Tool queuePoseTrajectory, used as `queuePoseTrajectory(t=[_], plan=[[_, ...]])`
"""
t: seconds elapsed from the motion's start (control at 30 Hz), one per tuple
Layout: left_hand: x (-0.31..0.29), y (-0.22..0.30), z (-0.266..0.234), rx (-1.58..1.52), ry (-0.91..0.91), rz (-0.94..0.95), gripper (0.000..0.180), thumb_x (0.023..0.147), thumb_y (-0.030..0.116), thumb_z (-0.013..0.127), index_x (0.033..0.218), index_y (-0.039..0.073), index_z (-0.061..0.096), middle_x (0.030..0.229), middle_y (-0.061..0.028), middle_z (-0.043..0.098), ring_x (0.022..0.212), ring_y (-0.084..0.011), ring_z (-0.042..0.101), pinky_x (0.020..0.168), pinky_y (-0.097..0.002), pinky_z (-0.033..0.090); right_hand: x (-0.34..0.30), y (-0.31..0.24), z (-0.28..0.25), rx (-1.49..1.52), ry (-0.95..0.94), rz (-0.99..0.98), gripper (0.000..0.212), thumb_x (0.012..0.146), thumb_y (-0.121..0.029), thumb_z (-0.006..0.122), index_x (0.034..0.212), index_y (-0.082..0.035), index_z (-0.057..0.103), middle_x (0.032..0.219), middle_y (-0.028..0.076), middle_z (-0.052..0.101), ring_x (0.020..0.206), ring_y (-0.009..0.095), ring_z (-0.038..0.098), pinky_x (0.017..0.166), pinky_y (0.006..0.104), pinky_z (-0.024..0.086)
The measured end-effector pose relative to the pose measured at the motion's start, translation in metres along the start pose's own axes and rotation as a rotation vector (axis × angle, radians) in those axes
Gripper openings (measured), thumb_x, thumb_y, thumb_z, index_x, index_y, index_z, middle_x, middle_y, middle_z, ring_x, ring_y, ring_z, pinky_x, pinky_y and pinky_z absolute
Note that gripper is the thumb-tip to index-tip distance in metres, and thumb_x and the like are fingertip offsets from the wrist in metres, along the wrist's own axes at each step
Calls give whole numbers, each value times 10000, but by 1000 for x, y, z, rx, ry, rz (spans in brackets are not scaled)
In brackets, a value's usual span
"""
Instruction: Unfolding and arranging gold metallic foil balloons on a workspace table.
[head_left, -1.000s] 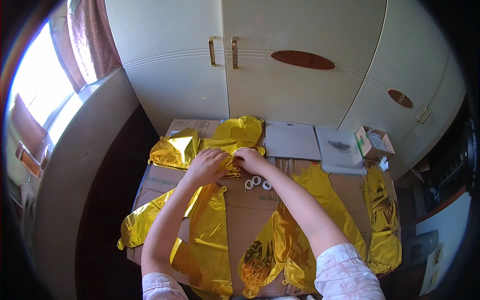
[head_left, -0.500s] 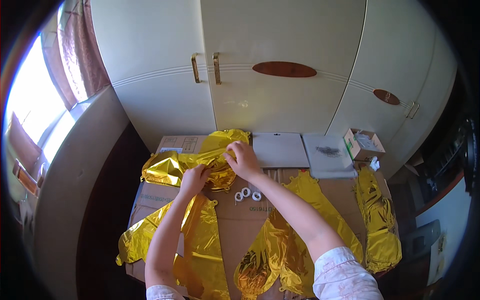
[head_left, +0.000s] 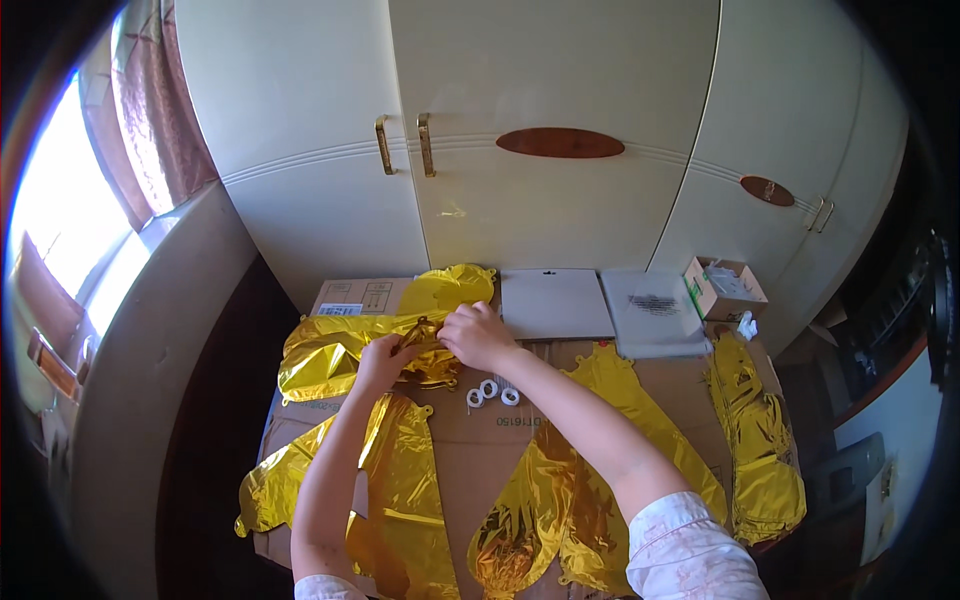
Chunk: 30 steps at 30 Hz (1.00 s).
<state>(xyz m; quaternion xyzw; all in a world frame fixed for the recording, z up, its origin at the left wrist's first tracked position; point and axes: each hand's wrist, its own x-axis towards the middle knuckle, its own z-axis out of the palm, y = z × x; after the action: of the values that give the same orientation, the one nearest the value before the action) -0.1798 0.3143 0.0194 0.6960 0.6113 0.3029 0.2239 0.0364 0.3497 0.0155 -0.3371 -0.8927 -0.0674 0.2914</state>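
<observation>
A crumpled, shiny gold foil balloon [head_left: 320, 362] lies across the far left of the cardboard-covered table. My left hand [head_left: 381, 362] grips its gathered foil near the middle, fingers closed. Close beside it, my right hand [head_left: 482, 336] pinches the same bunched part from the right. The exact fold between my fingertips is partly hidden. Another stretch of gold foil [head_left: 450, 287] spreads out behind my hands; whether it belongs to the same balloon I cannot tell. Just nearer than my right hand lie several small white rolls of ribbon or tape [head_left: 489, 389].
Flat gold foil balloons lie at the near left [head_left: 405, 490], near centre [head_left: 520, 510] and right edge [head_left: 755, 440]. At the back sit a grey-white flat panel [head_left: 556, 304], a clear plastic-covered sheet [head_left: 655, 312] and a small open box [head_left: 726, 290]. Cream cabinet doors [head_left: 560, 70] rise behind.
Both hands have drawn slightly nearer and lower with the gathered foil. The balloon's left part has shifted nearer and spread out, and more of the foil behind my hands shows flat.
</observation>
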Motion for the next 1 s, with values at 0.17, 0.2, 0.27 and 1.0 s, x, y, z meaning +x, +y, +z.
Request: queuePoseTrajectory(t=[0.17, 0.2, 0.27, 1.0], plan=[[-3, 0, -8, -3, -110, -54, 372, 841, 340, 706, 936, -15, 649, 727, -126, 649, 619, -176, 563, 610, -335, 463, 5, -3, 6, 74, -87, 135, 125, 842, -232, 611, 852, -146, 701, 890, 6, 668, 964, 205, 598, 865, 396, 420], [-3, -5, -6, -60, -94, -27, 374, 841, 337, 707, 974, -9, 653, 756, -125, 660, 646, -173, 581, 627, -328, 473, 6, -3, 6, 105, -111, 173, 133, 838, -246, 615, 858, -148, 703, 895, 10, 674, 964, 207, 604, 866, 398, 421], [-4, -8, -4, -168, -61, 30, 391, 841, 330, 711, 1049, 3, 659, 812, -124, 683, 701, -165, 619, 661, -314, 491, 7, -1, 6, 159, -153, 241, 150, 829, -273, 625, 870, -154, 706, 907, 17, 685, 967, 210, 614, 864, 401, 426], [0, 5, -1, 30, -40, 14, 375, 795, 303, 712, 1056, 37, 670, 892, -150, 708, 836, -275, 692, 764, -361, 535, 10, -4, 11, 261, -256, 349, 290, 755, -357, 746, 908, -132, 644, 888, 46, 673, 941, 244, 627, 847, 400, 438]])
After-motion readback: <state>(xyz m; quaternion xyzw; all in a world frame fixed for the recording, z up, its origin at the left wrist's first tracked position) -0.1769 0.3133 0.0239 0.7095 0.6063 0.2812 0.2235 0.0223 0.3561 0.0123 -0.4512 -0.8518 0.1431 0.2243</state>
